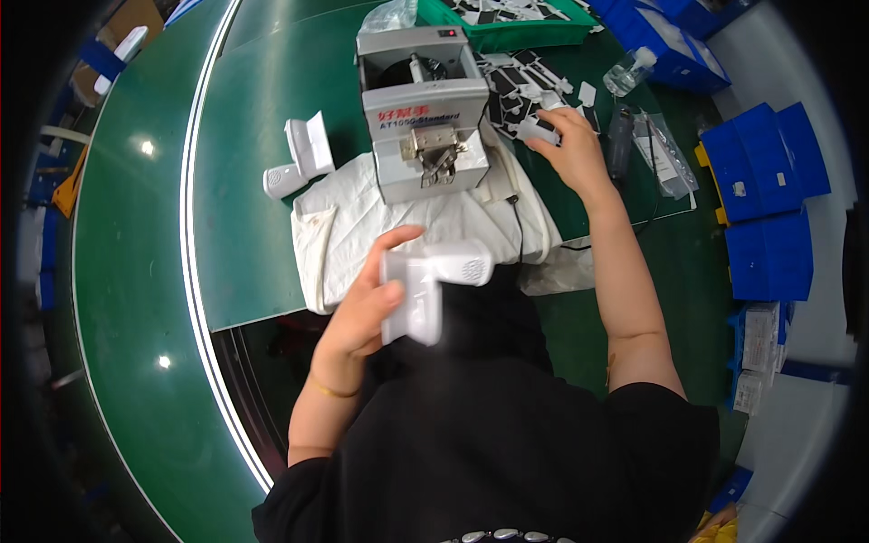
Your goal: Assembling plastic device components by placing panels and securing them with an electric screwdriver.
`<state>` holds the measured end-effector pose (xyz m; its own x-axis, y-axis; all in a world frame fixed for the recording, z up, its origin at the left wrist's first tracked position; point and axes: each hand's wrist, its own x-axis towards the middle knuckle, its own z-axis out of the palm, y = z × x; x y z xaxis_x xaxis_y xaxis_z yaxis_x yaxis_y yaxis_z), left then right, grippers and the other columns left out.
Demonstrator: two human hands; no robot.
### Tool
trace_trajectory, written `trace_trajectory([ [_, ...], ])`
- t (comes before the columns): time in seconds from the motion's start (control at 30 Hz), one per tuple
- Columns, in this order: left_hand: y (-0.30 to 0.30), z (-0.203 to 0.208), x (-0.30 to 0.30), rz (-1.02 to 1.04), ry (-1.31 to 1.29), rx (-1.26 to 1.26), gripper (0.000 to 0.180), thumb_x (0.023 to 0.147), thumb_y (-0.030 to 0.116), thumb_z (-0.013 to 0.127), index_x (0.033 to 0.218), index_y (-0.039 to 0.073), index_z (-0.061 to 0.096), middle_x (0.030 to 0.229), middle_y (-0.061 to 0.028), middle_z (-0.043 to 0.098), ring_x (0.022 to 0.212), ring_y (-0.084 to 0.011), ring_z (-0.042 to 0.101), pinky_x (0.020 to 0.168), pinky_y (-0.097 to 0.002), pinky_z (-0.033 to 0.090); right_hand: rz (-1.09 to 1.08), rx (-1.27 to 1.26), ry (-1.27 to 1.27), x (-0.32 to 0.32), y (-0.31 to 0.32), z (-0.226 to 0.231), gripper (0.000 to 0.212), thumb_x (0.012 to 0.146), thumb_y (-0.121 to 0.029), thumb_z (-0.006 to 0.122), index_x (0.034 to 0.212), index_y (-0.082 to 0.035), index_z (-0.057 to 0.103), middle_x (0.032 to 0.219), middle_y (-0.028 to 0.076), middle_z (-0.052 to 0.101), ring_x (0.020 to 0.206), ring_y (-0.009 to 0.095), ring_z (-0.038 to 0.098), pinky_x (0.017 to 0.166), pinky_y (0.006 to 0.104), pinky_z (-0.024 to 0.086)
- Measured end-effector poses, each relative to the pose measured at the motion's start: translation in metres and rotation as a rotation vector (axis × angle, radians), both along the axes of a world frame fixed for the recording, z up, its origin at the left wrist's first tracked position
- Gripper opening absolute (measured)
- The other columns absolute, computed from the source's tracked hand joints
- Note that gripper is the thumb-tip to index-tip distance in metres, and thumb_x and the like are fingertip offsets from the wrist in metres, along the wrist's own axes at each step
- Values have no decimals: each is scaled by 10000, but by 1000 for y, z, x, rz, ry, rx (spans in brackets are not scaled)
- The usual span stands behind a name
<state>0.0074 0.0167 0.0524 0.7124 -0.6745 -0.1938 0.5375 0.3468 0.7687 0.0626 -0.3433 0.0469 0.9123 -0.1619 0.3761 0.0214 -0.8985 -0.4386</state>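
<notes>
My left hand (358, 317) grips a white plastic housing (412, 303) with a flat curved plate and a round perforated end, held above the front edge of a white cloth (348, 240). Beyond the cloth's right side, my right hand (577, 149) pinches a small whitish piece (539, 132), too small to name. It is over a pile of flat black and white pieces (516, 90). A second white housing (308, 149) of the same shape rests on the green table, left of a grey tabletop machine (421, 118) with a metal mechanism at its front.
Behind the machine stands a green tray (534, 34) of similar flat pieces. A clear bottle (626, 72), a dark cylindrical tool (621, 140) and a clear bag (668, 158) lie to the right. Blue bins (760, 167) line the right side. A bright strip (188, 181) runs along the left.
</notes>
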Motion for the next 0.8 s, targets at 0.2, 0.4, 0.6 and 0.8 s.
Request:
trace_trajectory([
  [0.2,-15,-14,-2,-74,4,-48,712,934,372,706,1490,66,383,1161,-39,602,1007,-114,581,873,-286,499,-161,-32,32,0,-1,-26,390,751,-145,828,1091,-36,673,1070,147,676,969,297,668,849,360,522],
  [0.4,-17,-8,-2,57,253,-110,501,1070,376,450,1475,86,384,1314,-77,544,1116,-187,599,928,-355,522,20,977,-57,-36,29,15,257,939,-99,676,1165,8,617,899,43,671,663,71,547,583,204,412],
  [0.6,-28,3,-10,217,288,-264,433,1079,341,431,1471,182,336,1394,-67,505,1284,-205,517,1067,-413,437,388,1416,342,-109,81,40,260,928,-82,672,1143,64,650,963,90,690,835,136,660,725,253,511],
  [0.8,-48,-15,-27,303,107,-226,443,1089,335,404,1490,205,269,1456,-48,416,1334,-182,433,1100,-376,389,492,1249,696,-127,105,35,237,885,-31,735,1107,48,714,1103,76,667,1032,149,627,897,282,501],
])
